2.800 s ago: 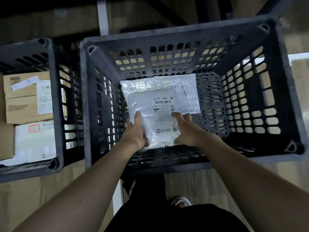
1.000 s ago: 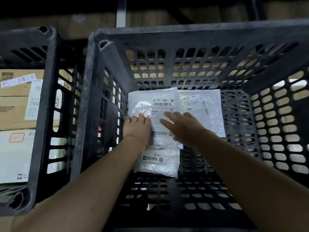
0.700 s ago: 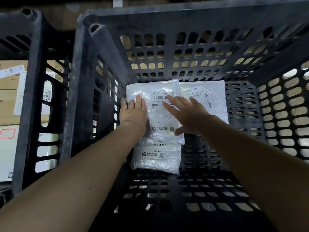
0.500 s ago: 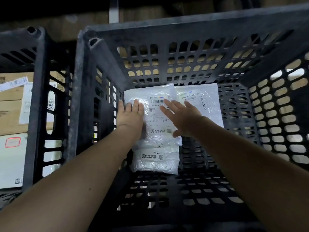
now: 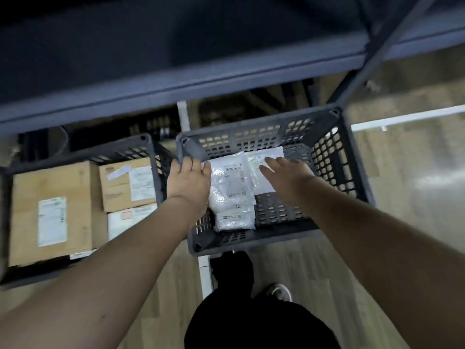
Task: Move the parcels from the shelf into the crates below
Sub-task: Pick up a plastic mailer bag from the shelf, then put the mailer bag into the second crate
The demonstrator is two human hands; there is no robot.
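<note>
Dim shelf (image 5: 176,79) overhead now; both hands, left (image 5: 188,183) and right (image 5: 286,176), spread empty, lifted off parcels (image 5: 232,187) in crate (image 5: 352,172); placement done.

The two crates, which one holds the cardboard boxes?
The left crate: brown cardboard boxes fill it. The right crate, under both hands, holds only white plastic mailer bags.

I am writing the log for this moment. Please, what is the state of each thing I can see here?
left hand: open, empty, above the crate's left side
right hand: open, empty, over the bags
right crate: holds white mailer bags, much floor bare
top mailer bag: lying flat, overlapping other bags
left crate: packed with cardboard boxes
shelf: contents not visible
</note>
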